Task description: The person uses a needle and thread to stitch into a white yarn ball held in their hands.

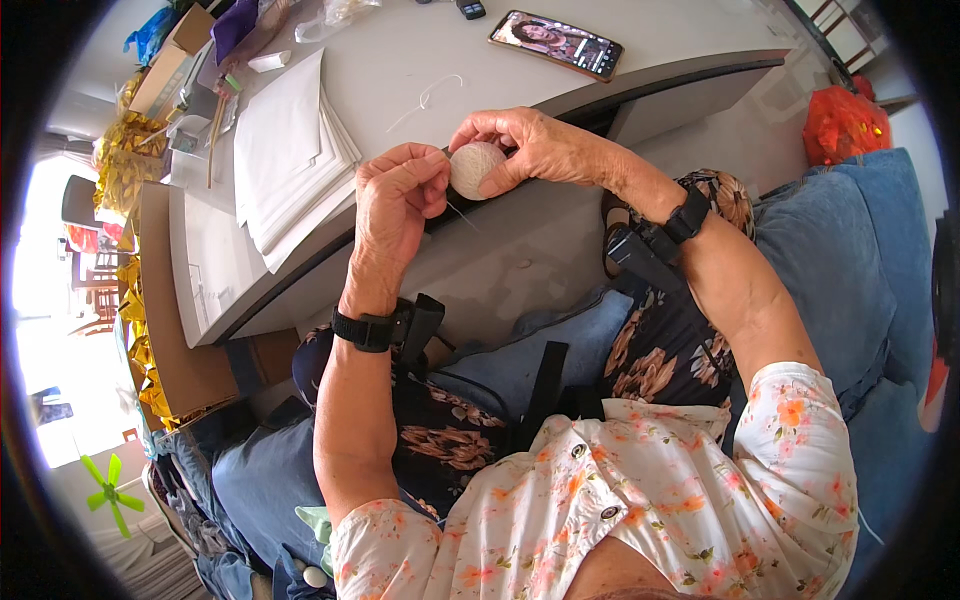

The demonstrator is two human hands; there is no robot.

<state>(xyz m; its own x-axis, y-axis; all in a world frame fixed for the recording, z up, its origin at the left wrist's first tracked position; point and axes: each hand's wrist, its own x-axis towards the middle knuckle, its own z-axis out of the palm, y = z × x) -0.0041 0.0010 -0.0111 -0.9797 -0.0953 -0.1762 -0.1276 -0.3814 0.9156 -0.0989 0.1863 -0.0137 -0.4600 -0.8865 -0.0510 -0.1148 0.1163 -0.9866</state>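
A round ball wound with off-white thread point(475, 171) sits in the fingers of my right hand point(521, 147), above the table's front edge. My left hand point(403, 185) touches the ball's left side, thumb and forefinger pinched together. Whether a needle or only thread is between those fingertips, I cannot tell. Below them a thin loose thread point(462, 215) hangs down. Another piece of white string point(424, 99), with a small loop in it, lies on the tabletop just beyond my hands.
On the grey table point(420, 45) are a stack of white paper sheets point(289, 157) and a smartphone point(556, 43) with a lit screen. Small items and a thin wooden stick point(216, 142) lie at the left. A cardboard box point(176, 300) stands beside the table, and a red plastic bag point(846, 126) is at right.
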